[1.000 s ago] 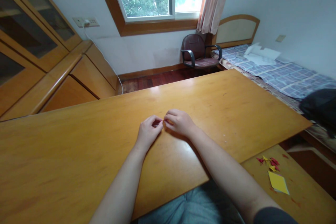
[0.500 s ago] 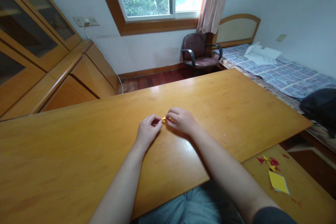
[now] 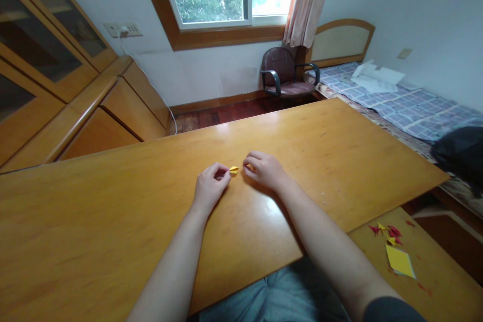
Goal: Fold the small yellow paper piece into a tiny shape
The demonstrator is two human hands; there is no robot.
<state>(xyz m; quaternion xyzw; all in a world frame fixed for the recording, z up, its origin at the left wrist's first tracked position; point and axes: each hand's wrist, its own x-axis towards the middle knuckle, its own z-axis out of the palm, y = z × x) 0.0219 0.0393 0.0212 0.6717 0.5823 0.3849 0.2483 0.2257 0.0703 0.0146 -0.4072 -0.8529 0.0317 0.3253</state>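
Over the middle of the wooden table (image 3: 124, 201), my left hand (image 3: 212, 186) pinches a small folded yellow paper (image 3: 234, 170) between thumb and fingertips. The paper points to the right and shows a pointed fold with a lower flap. Just right of it is my right hand (image 3: 264, 170), its fingers curled and slightly apart. A narrow gap separates those fingers from the paper, and nothing shows in them.
On a lower surface at the right lie several red and yellow folded paper pieces (image 3: 394, 232) and a stack of yellow square paper (image 3: 400, 261). Beyond the table stand a maroon armchair (image 3: 279, 68) and a bed (image 3: 415, 105) with a dark bag (image 3: 462, 153).
My right hand has let go of the yellow paper and moved slightly right. My left hand has shifted a little left with the paper, which now shows more fully.
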